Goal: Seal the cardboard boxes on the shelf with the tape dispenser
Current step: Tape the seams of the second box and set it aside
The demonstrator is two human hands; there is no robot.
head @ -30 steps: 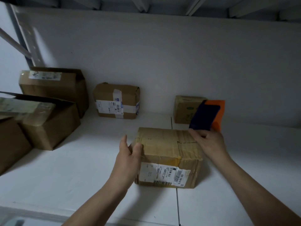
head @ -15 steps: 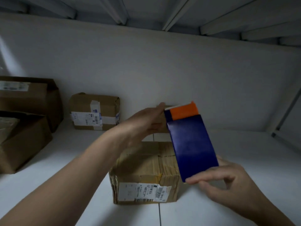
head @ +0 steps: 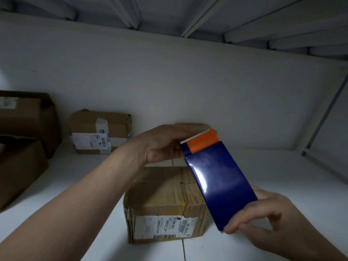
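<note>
The white shelf (head: 56, 185) ran back to a plain white wall (head: 169, 81), under the ribbed underside of an upper shelf (head: 244, 19), with a metal upright (head: 327, 108) at the right. A box (head: 163, 200) sat mid-shelf, a taped box (head: 99, 131) by the wall and larger boxes (head: 24, 117) at the left. Above the middle box the blue dispenser (head: 220, 185) hung tilted, the left hand (head: 160, 146) gripping its orange top end and the right hand (head: 263, 219) pinching its lower corner.

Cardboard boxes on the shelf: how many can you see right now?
5. Brown taped centre box under the blue-and-orange tape dispenser; labelled box back left; two left-edge boxes, partly cropped; small box mostly hidden behind the left hand. Others may be out of frame.
</note>
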